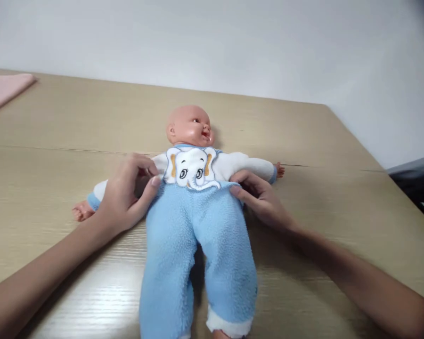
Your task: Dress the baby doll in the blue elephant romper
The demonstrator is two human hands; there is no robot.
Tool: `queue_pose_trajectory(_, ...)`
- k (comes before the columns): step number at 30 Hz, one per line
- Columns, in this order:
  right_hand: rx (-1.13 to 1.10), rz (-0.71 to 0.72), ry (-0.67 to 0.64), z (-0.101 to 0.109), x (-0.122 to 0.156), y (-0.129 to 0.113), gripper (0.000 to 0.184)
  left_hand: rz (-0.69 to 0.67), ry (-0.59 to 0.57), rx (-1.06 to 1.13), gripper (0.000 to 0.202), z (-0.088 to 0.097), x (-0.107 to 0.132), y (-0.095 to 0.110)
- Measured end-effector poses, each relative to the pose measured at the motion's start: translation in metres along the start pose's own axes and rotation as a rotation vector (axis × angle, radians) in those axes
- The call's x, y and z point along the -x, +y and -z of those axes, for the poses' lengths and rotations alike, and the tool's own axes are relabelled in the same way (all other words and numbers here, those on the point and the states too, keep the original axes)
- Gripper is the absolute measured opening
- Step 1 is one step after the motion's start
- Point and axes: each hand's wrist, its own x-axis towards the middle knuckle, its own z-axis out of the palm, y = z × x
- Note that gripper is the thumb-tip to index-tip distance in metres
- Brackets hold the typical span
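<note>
A baby doll [188,125] lies on its back, its head turned to the right and both arms spread out. It wears a white top [238,162] with an elephant face on the chest and fuzzy light blue pants [173,226] with white cuffs. My left hand [132,190] pinches the pants' waistband at the doll's left-hand side in the picture; its fingers are slightly blurred. On the other side, my right hand [259,195] grips the waistband between thumb and fingers. The doll's feet are mostly cut off by the lower edge.
The doll rests on a light wooden table [325,273] with a seam across it. A folded pink cloth [7,89] lies at the far left. Behind the table is a pale wall [212,47], and a dark object [419,183] stands beyond the right edge.
</note>
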Motion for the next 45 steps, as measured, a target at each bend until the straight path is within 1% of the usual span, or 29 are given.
queue_pose_trajectory(3, -0.270, -0.096, 0.050, 0.003, -0.009, 0.006, 0.039, 0.019, -0.142, -0.078, 0.014, 0.003, 0.011, -0.005)
queue_pose_trajectory(5, -0.383, -0.152, 0.061, 0.003, -0.011, 0.006, 0.043, 0.042, -0.185, -0.092, 0.022, 0.005, 0.010, -0.005)
queue_pose_trajectory(6, -0.400, -0.167, 0.049, 0.003, -0.011, 0.005, 0.044, 0.064, -0.208, -0.077, 0.026, 0.006, 0.008, -0.004)
queue_pose_trajectory(8, -0.367, -0.175, 0.007, 0.002, -0.009, 0.004, 0.039, 0.139, -0.265, -0.008, 0.034, 0.010, 0.004, -0.002)
queue_pose_trajectory(11, -0.307, -0.169, -0.011, -0.001, -0.006, 0.003, 0.027, 0.340, -0.382, 0.129, 0.045, 0.021, -0.003, 0.002)
queue_pose_trajectory(13, -0.308, -0.156, 0.062, -0.002, -0.005, 0.003, 0.021, 0.438, -0.466, 0.175, 0.051, 0.027, -0.006, 0.004)
queue_pose_trajectory(15, -0.308, -0.115, 0.174, -0.003, -0.005, 0.003, 0.020, 0.465, -0.501, 0.178, 0.054, 0.029, -0.007, 0.005)
queue_pose_trajectory(17, -0.248, -0.065, 0.244, -0.003, -0.007, 0.006, 0.022, 0.467, -0.483, 0.171, 0.053, 0.026, -0.008, 0.006)
queue_pose_trajectory(19, -0.127, -0.010, 0.252, -0.004, -0.008, 0.009, 0.022, 0.450, -0.447, 0.155, 0.049, 0.022, -0.008, 0.007)
queue_pose_trajectory(21, -0.013, 0.034, 0.229, -0.005, -0.008, 0.013, 0.018, 0.387, -0.412, 0.112, 0.044, 0.017, -0.007, 0.007)
queue_pose_trajectory(23, 0.065, 0.060, 0.227, -0.006, -0.008, 0.017, 0.018, 0.298, -0.358, 0.015, 0.039, 0.013, -0.004, 0.005)
queue_pose_trajectory(25, 0.129, 0.071, 0.266, -0.006, -0.007, 0.021, 0.021, 0.208, -0.281, -0.128, 0.034, 0.011, -0.001, 0.002)
queue_pose_trajectory(28, 0.186, 0.078, 0.331, -0.006, -0.007, 0.024, 0.019, 0.081, -0.098, -0.288, 0.025, 0.008, -0.002, 0.002)
queue_pose_trajectory(30, 0.186, 0.069, 0.333, -0.006, -0.008, 0.025, 0.017, -0.013, 0.007, -0.294, 0.019, 0.007, -0.010, 0.008)
queue_pose_trajectory(31, 0.179, 0.070, 0.345, -0.006, -0.008, 0.025, 0.020, -0.061, 0.038, -0.276, 0.018, 0.005, -0.017, 0.014)
queue_pose_trajectory(32, 0.170, 0.079, 0.380, -0.006, -0.009, 0.024, 0.025, -0.101, 0.042, -0.249, 0.017, 0.003, -0.026, 0.022)
queue_pose_trajectory(34, 0.152, 0.127, 0.517, -0.005, -0.010, 0.024, 0.034, -0.161, -0.004, -0.190, 0.015, -0.006, -0.049, 0.040)
queue_pose_trajectory(35, 0.142, 0.164, 0.598, -0.003, -0.010, 0.024, 0.037, -0.172, -0.064, -0.161, 0.017, -0.014, -0.062, 0.049)
queue_pose_trajectory(36, 0.126, 0.205, 0.667, -0.002, -0.010, 0.025, 0.039, -0.215, -0.133, -0.140, 0.022, -0.023, -0.076, 0.059)
queue_pose_trajectory(38, 0.077, 0.259, 0.751, 0.003, -0.010, 0.026, 0.041, -0.261, -0.279, -0.183, 0.032, -0.046, -0.103, 0.076)
queue_pose_trajectory(40, 0.018, 0.264, 0.790, 0.009, -0.011, 0.029, 0.043, -0.252, -0.466, -0.295, 0.046, -0.073, -0.127, 0.090)
queue_pose_trajectory(42, -0.033, 0.227, 0.804, 0.015, -0.011, 0.032, 0.044, -0.245, -0.643, -0.381, 0.059, -0.100, -0.145, 0.100)
queue_pose_trajectory(43, -0.048, 0.207, 0.804, 0.017, -0.011, 0.034, 0.044, -0.223, -0.705, -0.403, 0.062, -0.111, -0.152, 0.104)
queue_pose_trajectory(45, -0.055, 0.184, 0.792, 0.019, -0.012, 0.036, 0.044, -0.217, -0.762, -0.411, 0.058, -0.127, -0.160, 0.108)
